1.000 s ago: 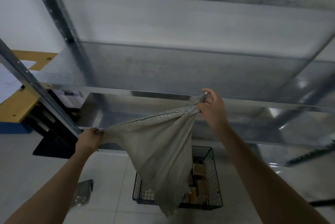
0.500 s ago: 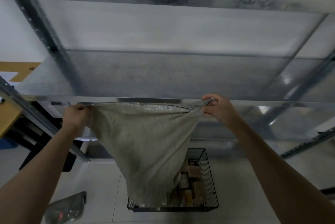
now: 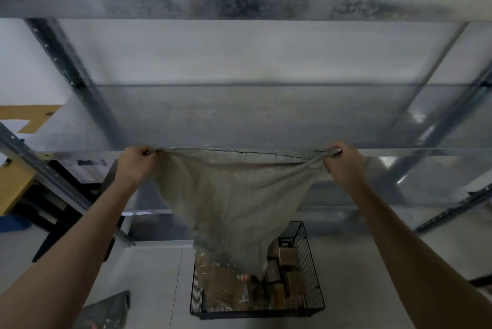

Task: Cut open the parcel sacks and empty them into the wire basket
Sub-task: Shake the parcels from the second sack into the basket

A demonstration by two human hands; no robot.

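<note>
Fists clenched, your left hand [image 3: 134,162] and right hand [image 3: 343,162] hold the sack [image 3: 229,201] stretched above the wire basket [image 3: 314,288] of parcels [image 3: 287,258].

Dim, greyish light throughout; bright glare spots on the metal shelf [image 3: 415,118] at far right. Soft overall blur, with wide-angle bending at the edges.

Down on the pale floor [image 3: 351,262] sits the black wire basket [image 3: 255,313], brown parcels [image 3: 288,257] packed inside it. Off to its left, well apart, a dark crumpled bag [image 3: 106,312] lies at the bottom edge. Further back on the left, the metal rack [image 3: 56,182] comes down to the floor on a slanting post.
</note>
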